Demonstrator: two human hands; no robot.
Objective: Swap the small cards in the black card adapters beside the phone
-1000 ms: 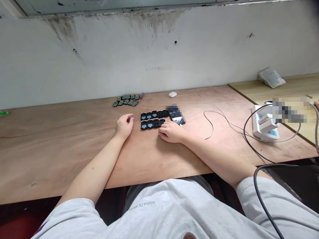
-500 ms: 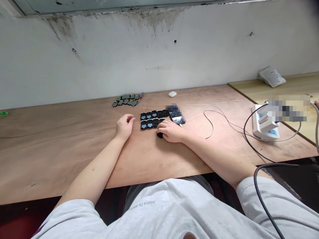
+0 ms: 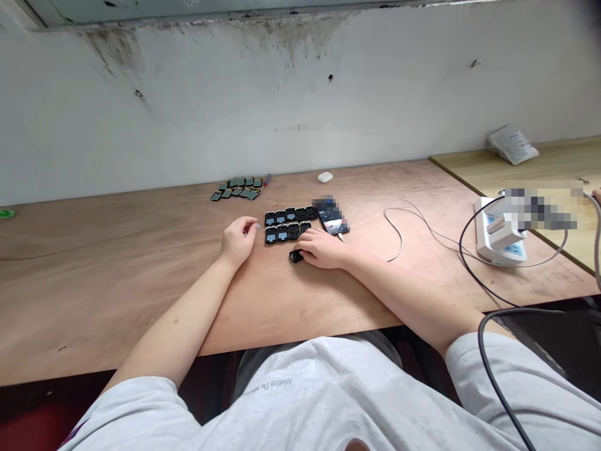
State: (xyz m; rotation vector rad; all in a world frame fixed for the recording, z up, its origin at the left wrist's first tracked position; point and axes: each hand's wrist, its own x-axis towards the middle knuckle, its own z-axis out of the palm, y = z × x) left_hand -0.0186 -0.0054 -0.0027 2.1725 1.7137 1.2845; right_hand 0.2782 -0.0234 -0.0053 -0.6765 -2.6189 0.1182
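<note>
Two rows of small black square parts (image 3: 288,225) lie on the wooden table (image 3: 141,275), some with pale blue centres. My right hand (image 3: 323,248) rests just right of and below them, fingers curled on one loose black part (image 3: 295,255) at its fingertips. My left hand (image 3: 238,240) lies left of the rows, loosely curled, with something small and pale between thumb and fingers that I cannot make out. A phone (image 3: 332,220) with a lit screen lies beyond my right hand.
A group of green flat pieces (image 3: 238,188) and a red-tipped pen (image 3: 267,180) lie farther back. A white earbud case (image 3: 325,177) sits near the wall. A white cable (image 3: 404,225), a power strip (image 3: 500,238) and a black cord (image 3: 498,376) are at the right.
My right hand has pulled one black part out of the lower row toward me and to the left. My left hand has shifted slightly to the right, toward the rows.
</note>
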